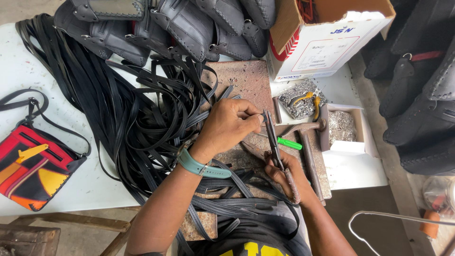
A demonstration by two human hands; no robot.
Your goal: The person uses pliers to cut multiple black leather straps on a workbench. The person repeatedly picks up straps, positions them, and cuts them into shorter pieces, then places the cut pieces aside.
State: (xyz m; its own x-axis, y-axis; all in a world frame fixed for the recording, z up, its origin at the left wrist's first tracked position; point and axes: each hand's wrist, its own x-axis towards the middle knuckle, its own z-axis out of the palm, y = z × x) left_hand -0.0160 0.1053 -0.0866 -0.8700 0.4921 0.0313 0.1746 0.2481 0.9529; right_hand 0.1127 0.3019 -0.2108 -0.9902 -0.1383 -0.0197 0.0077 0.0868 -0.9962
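Note:
My left hand (228, 124), with a teal watch band on the wrist, pinches the upper end of a narrow black strap (270, 129) over a rusty metal plate (241, 80). My right hand (284, 171) grips the same strap lower down together with a rusty metal tool (292, 186) that lies along the palm. A hammer (308, 151) lies on the plate just right of both hands. A green-handled tool (289, 143) sits between the strap and the hammer.
A big tangle of black straps (128, 109) covers the white table (28, 76) to the left. Black leather bags (189, 23) are piled at the back. A colourful bag (33, 166), a cardboard box (332, 38), a small box of rivets (342, 128) and yellow-handled pliers (303, 99) stand around.

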